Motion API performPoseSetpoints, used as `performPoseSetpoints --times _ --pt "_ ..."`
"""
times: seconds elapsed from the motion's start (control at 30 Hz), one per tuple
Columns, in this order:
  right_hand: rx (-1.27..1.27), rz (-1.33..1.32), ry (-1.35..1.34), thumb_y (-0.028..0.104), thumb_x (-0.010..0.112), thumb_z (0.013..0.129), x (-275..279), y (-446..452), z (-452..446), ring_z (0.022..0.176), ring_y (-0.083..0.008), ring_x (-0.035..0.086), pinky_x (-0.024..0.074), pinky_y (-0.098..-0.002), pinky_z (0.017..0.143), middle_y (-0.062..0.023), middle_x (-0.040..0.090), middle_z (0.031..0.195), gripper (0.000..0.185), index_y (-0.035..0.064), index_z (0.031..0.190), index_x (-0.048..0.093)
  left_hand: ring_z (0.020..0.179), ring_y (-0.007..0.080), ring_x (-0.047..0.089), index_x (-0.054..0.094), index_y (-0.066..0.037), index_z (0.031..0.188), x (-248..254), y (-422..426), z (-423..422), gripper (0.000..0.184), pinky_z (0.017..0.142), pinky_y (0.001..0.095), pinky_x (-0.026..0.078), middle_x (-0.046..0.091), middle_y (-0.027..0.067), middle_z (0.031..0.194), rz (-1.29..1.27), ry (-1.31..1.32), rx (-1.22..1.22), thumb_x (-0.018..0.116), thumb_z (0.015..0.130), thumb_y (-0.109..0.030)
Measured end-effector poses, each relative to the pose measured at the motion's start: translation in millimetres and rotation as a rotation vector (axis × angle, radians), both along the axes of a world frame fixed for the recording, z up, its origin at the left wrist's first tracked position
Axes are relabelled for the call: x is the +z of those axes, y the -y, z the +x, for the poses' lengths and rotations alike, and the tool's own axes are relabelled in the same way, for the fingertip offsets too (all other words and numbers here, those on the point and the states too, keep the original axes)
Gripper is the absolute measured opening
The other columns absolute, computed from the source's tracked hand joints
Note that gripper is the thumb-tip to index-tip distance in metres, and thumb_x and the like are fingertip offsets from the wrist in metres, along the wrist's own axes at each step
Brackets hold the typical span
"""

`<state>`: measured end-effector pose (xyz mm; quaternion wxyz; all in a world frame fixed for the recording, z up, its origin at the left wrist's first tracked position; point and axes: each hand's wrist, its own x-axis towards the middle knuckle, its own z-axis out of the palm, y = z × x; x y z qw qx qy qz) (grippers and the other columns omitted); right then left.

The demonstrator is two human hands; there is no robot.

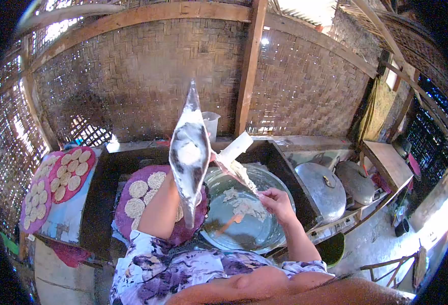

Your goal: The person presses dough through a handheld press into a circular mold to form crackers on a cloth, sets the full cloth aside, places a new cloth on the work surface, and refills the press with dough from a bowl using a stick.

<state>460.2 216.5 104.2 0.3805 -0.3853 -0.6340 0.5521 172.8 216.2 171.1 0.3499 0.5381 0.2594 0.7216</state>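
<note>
Right hand (277, 202): thumb and fingertips brought together, clamped on the lower end of the smeared strip; a small grip at the edge, perhaps to spare the rest from handling.
Smeared strip (240, 174): slants down to the right between the two arms, above the basin; coated in pale paste, material unclear.
White tube (237, 146): at the strip's upper end, apparently touching it; whether joined, cannot tell.
Left forearm (159, 212): reaches forward over the purple tray.
Left hand: masked by the shiny spindle; grip cannot be told, though its position would suit steadying the strip's upper end.
Shiny spindle (189, 152): upright in view, silver and white; could be an object or a camera flaw.
Basin (268, 235): wide, below the strip, well placed to catch drips; pale lumps (246, 206) and an orange spatula (229, 223) inside, the latter within easy reach.
Purple tray (124, 226): left of the basin, carrying pale discs (135, 208) spread flat, likely to keep their shapes.
Counter (65, 222): far left, bearing a red tray (70, 196) of similar discs, out of the arms' way.
Lidded pot (318, 194): right of the basin, its lid presumably keeping dust out.
</note>
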Motion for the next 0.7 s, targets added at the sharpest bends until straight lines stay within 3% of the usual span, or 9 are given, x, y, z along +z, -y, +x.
performPoseSetpoints --times 0.03,0.1,0.13,0.23,0.27,0.5,0.57,0.67,0.7 --pt "-0.009 -0.005 -0.010 0.016 0.062 0.076 -2.7 -0.2 0.0 0.050 -0.0037 0.040 0.0284 -0.0190 0.043 0.0028 0.051 0.061 0.017 0.0016 0.084 0.061 0.068 0.0110 0.052 0.053 -0.007 0.093 -6.0 -2.8 1.9 0.040 0.078 0.0357 0.046 0.052 -0.0001 0.073 0.142 -0.316 0.195 0.074 0.059 -0.007" --pt "-0.024 -0.018 -0.031 0.017 0.062 0.076 -6.5 -0.5 -1.0 0.049 -0.0037 0.039 0.0280 -0.0191 0.042 0.0030 0.051 0.061 0.018 0.0017 0.085 0.061 0.073 0.0174 0.056 0.052 -0.004 0.097 -13.5 -12.8 -0.1 0.030 0.071 0.0344 0.050 0.056 0.0059 0.082 -0.029 0.146 -0.373 0.054 0.076 -0.026" --pt "-0.027 -0.019 -0.022 0.017 0.062 0.076 -8.2 -1.3 -1.2 0.049 -0.0037 0.040 0.0280 -0.0190 0.042 0.0030 0.050 0.060 0.018 0.0019 0.085 0.061 0.075 0.0205 0.059 0.052 -0.003 0.099 -17.3 -17.7 -1.1 0.036 0.067 0.0337 0.052 0.058 0.0089 0.087 -0.149 0.396 -0.583 0.044 0.085 -0.035" --pt "-0.035 -0.031 0.002 0.018 0.063 0.075 -11.4 -1.4 0.4 0.049 -0.0037 0.040 0.0280 -0.0188 0.043 0.0030 0.050 0.060 0.019 0.0024 0.085 0.061 0.077 0.0146 0.057 0.050 -0.003 0.101 4.2 8.9 13.5 0.027 0.067 0.0296 0.050 0.057 0.0067 0.089 -0.152 0.377 -0.611 0.047 0.085 -0.025" --pt "-0.036 -0.036 0.004 0.019 0.063 0.075 -11.1 -0.8 0.7 0.049 -0.0037 0.040 0.0281 -0.0187 0.043 0.0030 0.050 0.060 0.019 0.0025 0.085 0.061 0.077 0.0140 0.056 0.050 -0.003 0.100 -1.9 1.9 11.9 0.025 0.068 0.0285 0.049 0.057 0.0064 0.089 -0.193 0.269 -0.426 0.048 0.085 -0.023" --pt "0.003 -0.043 0.009 0.015 0.062 0.074 -0.3 -5.0 9.4 0.055 -0.0053 0.045 0.0335 -0.0188 0.048 0.0015 0.053 0.066 0.018 0.0026 0.086 0.061 0.079 0.0145 0.054 0.052 -0.003 0.093 -11.5 -7.0 7.5 0.020 0.073 0.0286 0.045 0.056 0.0066 0.090 0.112 -0.173 -0.104 0.059 0.076 -0.011" --pt "-0.144 0.272 0.075 0.016 0.061 0.074 -22.7 -32.1 16.1 0.060 -0.0067 0.049 0.0390 -0.0206 0.053 -0.0001 0.057 0.069 0.017 0.0026 0.085 0.061 0.080 0.0164 0.054 0.050 -0.003 0.095 -15.6 -6.6 -3.7 0.025 0.076 0.0319 0.045 0.055 0.0077 0.091 0.140 -0.117 -0.141 0.060 0.075 -0.014" --pt "-0.247 0.319 0.724 0.018 0.057 0.076 -57.9 -55.2 27.9 0.072 -0.0206 0.059 0.0453 -0.0298 0.064 -0.0100 0.062 0.077 0.019 0.0024 0.087 0.061 0.082 0.0191 0.054 0.047 -0.003 0.099 -7.7 13.7 -19.8 0.033 0.081 0.0367 0.045 0.053 0.0094 0.093 0.131 0.247 -0.460 0.060 0.073 -0.017" --pt "-0.202 0.343 0.906 0.018 0.056 0.076 -81.2 -63.8 29.9 0.075 -0.0249 0.059 0.0457 -0.0330 0.067 -0.0127 0.062 0.079 0.020 0.0022 0.088 0.061 0.082 0.0201 0.054 0.046 -0.003 0.101 -5.1 17.3 -25.3 0.035 0.083 0.0383 0.045 0.052 0.0100 0.093 0.187 0.190 -0.419 0.060 0.072 -0.018"
